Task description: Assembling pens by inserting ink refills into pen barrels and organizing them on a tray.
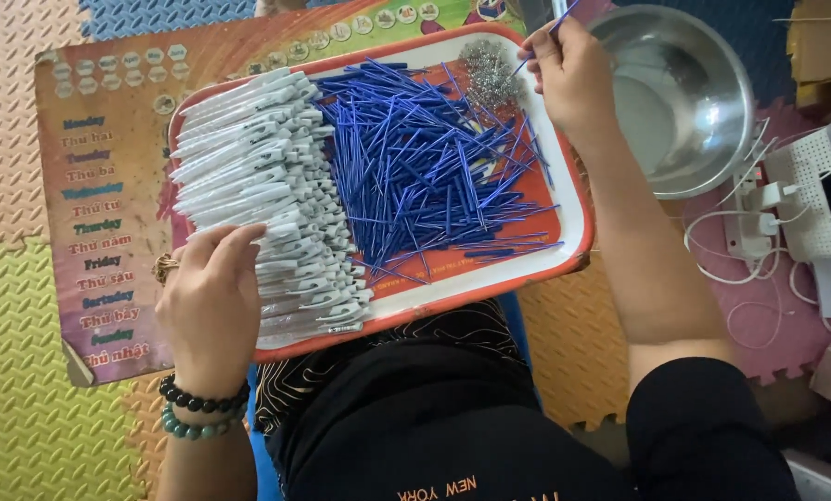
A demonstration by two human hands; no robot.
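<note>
Head view: foam floor mats (26, 371); right hand (573, 79) pinches a blue refill (543, 37), left hand (210, 306) rests loose on white barrels (258, 167).

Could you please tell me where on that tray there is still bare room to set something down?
Little room. The tray is crowded: white pen barrels under the left hand, blue refills in the middle, small springs by the right hand. Bare strips remain along the near rim and the right edge.

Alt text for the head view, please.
Left hand rests on a stack of white pen barrels in a red-rimmed tray; right hand pinches a blue refill above the loose blue refills, beside a steel bowl.
</note>
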